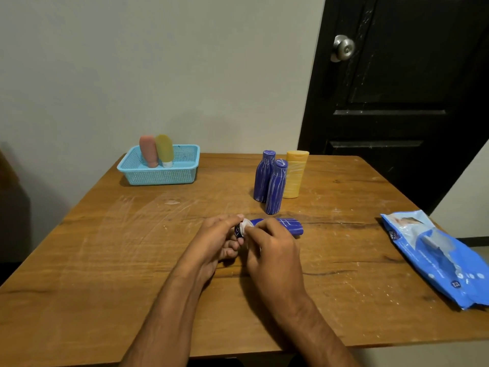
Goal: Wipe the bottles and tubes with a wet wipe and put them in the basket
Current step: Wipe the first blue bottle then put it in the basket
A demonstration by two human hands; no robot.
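A light-blue mesh basket (158,172) sits at the far left of a worn wooden table (105,260), close to the wall, and holds two tubes standing cap-down side by side — a pink tube (148,151) and a yellow-green tube (164,150) with a white cap. Across the table, toward the far right, three bottles stand upright in a tight cluster: two blue bottles (264,178) (276,190) streaked with white lines, and just behind them an orange bottle (295,176). A blue pack of wet wipes (439,258) lies flat near the right edge, partly over it, well apart from the bottles.

At centre, a third blue bottle (288,225) is held on its side just above or on the tabletop — which of the two cannot be told. The left hand (214,242) curls around its cap end, fingers closed on it, thumb on top. The right hand (272,250) comes over the bottle's body with fingers bent, pinching a white wet wipe (247,225) against the neck. Both bare forearms reach in from the near edge, converging at the bottle.
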